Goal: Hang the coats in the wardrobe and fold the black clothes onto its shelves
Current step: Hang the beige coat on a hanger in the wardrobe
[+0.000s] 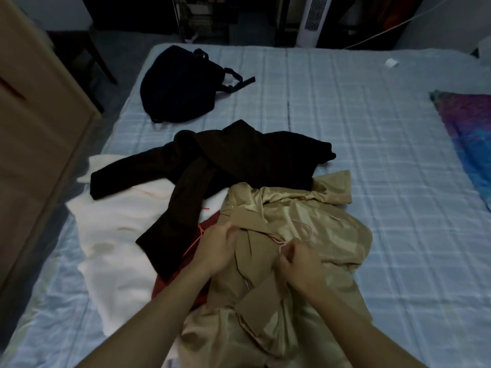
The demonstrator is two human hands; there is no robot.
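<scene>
my left hand [218, 248] gripping the collar of the tan satin-lined coat [313, 216] at the near edge of the pale blue checked bed [372, 144], my right hand [301, 264] pinching the thin pink wire hanger [282, 242] on it, black woolly coat [239, 158] farther up the bed

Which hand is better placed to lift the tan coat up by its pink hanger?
Right. The right hand pinches the pink hanger where it sits in the tan coat, close to the hook. The left hand grips only the coat's collar fabric, further from the hook.
</scene>
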